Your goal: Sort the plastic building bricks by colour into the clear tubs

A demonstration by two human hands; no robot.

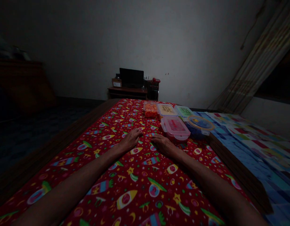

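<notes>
Two bare hands rest released on a red printed cloth at the center of the frame, the left hand loosely curled, the right hand with fingers extended. A pink-lidded container sits just beyond the right hand, right of center. A round blue container stands beside it, with orange, yellowish and green containers behind. Cloth spreads toward the lower edge, bordered by brown strips; a dark monitor stands upper center.
</notes>
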